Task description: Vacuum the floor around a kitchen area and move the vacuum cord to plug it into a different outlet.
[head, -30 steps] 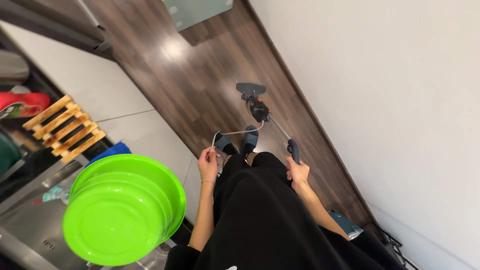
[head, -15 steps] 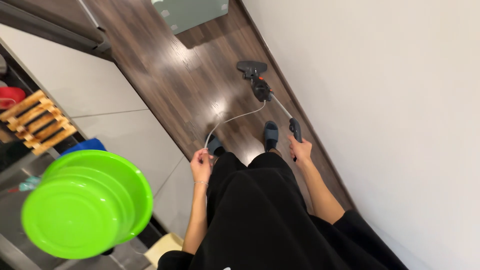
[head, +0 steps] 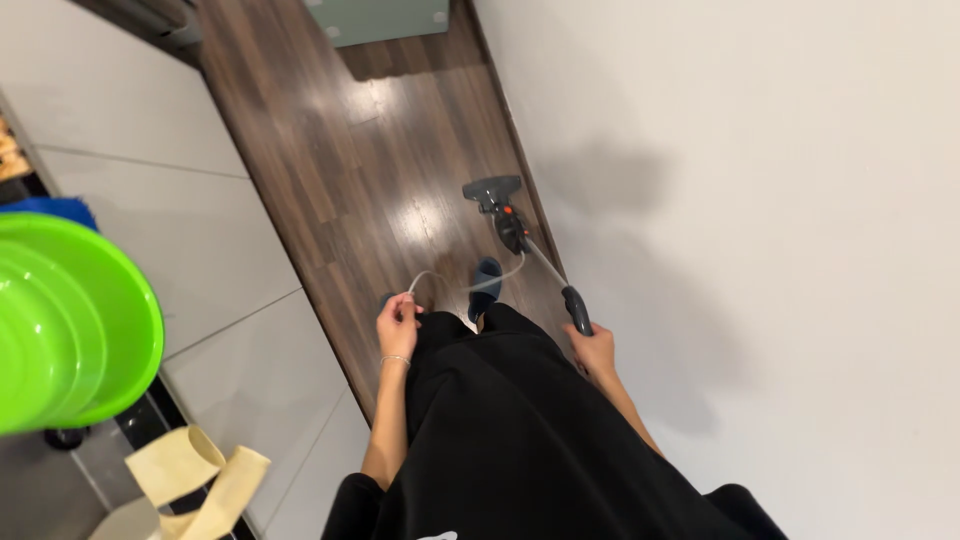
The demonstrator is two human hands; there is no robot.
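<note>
A grey stick vacuum [head: 512, 228] stands on the dark wooden floor [head: 330, 170], its floor head [head: 492, 190] close to the white wall. My right hand [head: 593, 350] grips the vacuum's dark handle [head: 577, 308]. My left hand [head: 397, 325] holds a loop of the vacuum's white cord [head: 460, 281], which runs across to the vacuum body. One blue slipper [head: 486, 284] shows in front of my black clothing [head: 520, 440].
White cabinet fronts [head: 170, 230] line the left side and a white wall [head: 760, 220] the right, leaving a narrow strip of floor. A bright green basin [head: 70, 320] sits at the left edge. A beige strap [head: 200, 480] lies low left. A pale green panel [head: 375, 18] stands at the far end.
The view swung right, sliding the green basin and counter towards the left edge. The vacuum head came back closer to my feet. Both hands kept their grips.
</note>
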